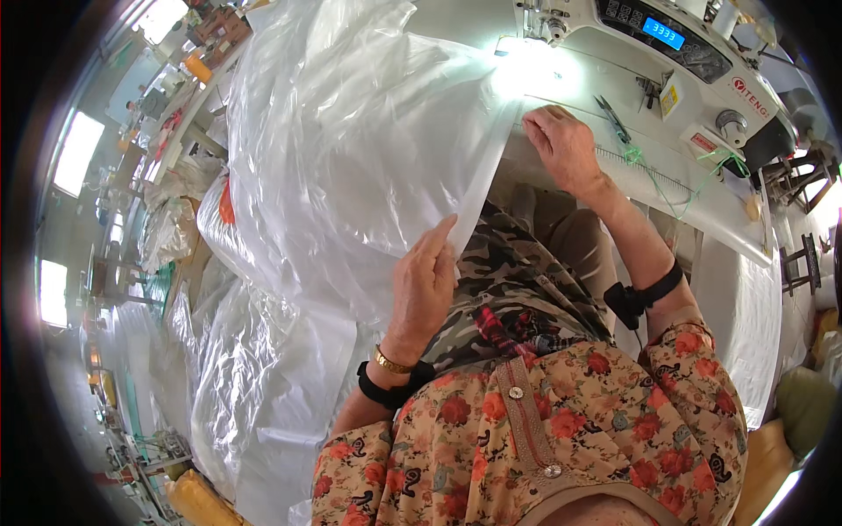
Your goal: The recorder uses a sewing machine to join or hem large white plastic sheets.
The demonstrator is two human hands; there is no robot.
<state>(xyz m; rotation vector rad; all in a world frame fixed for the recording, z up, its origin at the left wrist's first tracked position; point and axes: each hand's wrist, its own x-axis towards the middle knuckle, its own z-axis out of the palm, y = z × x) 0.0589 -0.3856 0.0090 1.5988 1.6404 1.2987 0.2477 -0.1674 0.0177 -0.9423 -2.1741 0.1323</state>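
A large sheet of clear, crinkled plastic film (351, 167) spreads over the left side, its straight folded edge running from the sewing machine's needle area toward my lap. My left hand (423, 285) lies at the near part of this edge, fingers close together and gripping the film. Close by the machine, my right hand (566, 149) is closed with bent fingers just right of the film's edge; its fingertips are partly hidden, so what they hold cannot be made out. The white sewing machine (592, 44) has a bright lamp shining on its needle area.
Thread snips (612, 119) lie on the white machine table (728, 219), right of my right hand, with green thread (671, 197) trailing nearby. More plastic film (254, 377) is heaped at lower left. Benches and other equipment stand at far left; a dark stool (800, 263) is at right.
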